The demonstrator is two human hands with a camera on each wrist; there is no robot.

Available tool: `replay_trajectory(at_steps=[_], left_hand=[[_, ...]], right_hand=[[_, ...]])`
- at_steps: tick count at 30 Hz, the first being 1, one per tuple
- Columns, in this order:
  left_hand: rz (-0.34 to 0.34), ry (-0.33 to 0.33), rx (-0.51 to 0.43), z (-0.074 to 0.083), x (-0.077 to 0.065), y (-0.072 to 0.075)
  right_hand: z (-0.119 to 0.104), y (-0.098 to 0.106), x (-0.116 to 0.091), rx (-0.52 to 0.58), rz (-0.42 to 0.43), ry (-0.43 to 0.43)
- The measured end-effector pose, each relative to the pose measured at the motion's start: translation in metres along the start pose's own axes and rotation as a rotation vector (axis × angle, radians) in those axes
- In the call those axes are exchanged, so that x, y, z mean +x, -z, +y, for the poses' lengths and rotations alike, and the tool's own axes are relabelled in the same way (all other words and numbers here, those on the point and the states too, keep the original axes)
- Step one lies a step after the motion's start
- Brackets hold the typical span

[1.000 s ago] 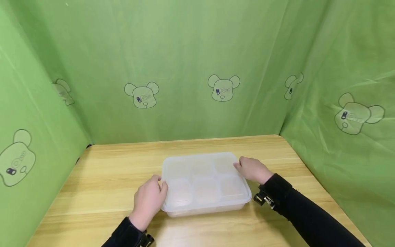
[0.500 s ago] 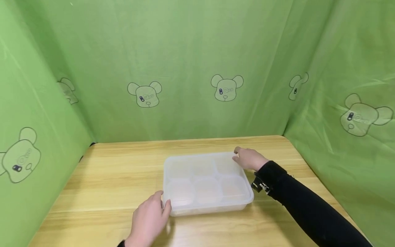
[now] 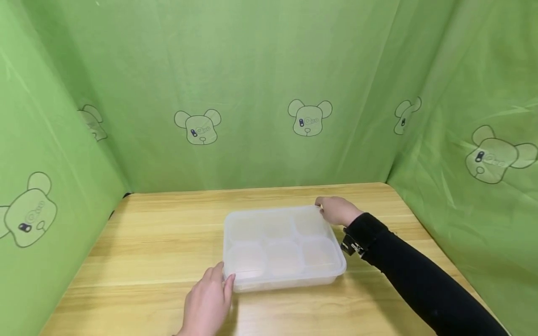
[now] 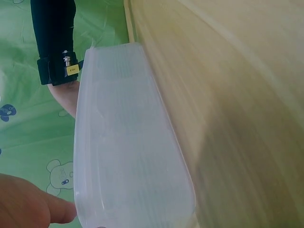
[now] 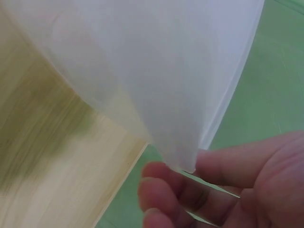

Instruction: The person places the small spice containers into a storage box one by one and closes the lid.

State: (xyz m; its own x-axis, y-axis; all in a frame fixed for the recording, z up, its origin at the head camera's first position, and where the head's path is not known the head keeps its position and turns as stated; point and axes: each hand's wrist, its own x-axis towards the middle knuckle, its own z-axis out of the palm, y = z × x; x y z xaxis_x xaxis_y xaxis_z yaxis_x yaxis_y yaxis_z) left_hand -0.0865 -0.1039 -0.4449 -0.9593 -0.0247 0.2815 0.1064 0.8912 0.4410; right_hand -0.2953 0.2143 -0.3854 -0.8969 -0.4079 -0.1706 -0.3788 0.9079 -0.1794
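A translucent white plastic storage box (image 3: 281,247) with a lid stands on the wooden table, six-part outlines showing through or moulded in its top. My left hand (image 3: 208,298) holds the near left corner, thumb at the front side and fingers along the left side. In the left wrist view, the thumb (image 4: 59,209) meets the lid's rim, while the other fingers are mostly out of sight. At the far right corner my right hand (image 3: 338,210) pinches the lid's edge; the right wrist view has its thumb (image 5: 228,166) on one side of the corner (image 5: 183,159) and curled fingers on the other.
The wooden table (image 3: 159,242) has its back edge against a green curtain (image 3: 252,154) printed with bear heads. More green cloth (image 3: 475,219) hangs along the left and right sides.
My right hand has moved from the box's right side up to its far right corner. The left hand has slid toward me to the near left corner. The box stays nearly in place.
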Motion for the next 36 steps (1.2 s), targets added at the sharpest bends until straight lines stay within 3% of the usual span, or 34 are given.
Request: replay_trajectory(at_steps=[21,31,36], left_hand=[[-0.014,-0.025,-0.019,-0.009,0.006,-0.002],[-0.024,-0.008,-0.079,-0.015,0.029,-0.008],[-0.061,0.047,-0.123,-0.016,0.042,-0.008]], right_hand=[[0.003,-0.003,-0.004,0.008,0.007,0.002],[0.012,-0.007,-0.01,0.033,0.003,-0.002],[0.013,-0.007,-0.015,0.039,-0.012,-0.003]])
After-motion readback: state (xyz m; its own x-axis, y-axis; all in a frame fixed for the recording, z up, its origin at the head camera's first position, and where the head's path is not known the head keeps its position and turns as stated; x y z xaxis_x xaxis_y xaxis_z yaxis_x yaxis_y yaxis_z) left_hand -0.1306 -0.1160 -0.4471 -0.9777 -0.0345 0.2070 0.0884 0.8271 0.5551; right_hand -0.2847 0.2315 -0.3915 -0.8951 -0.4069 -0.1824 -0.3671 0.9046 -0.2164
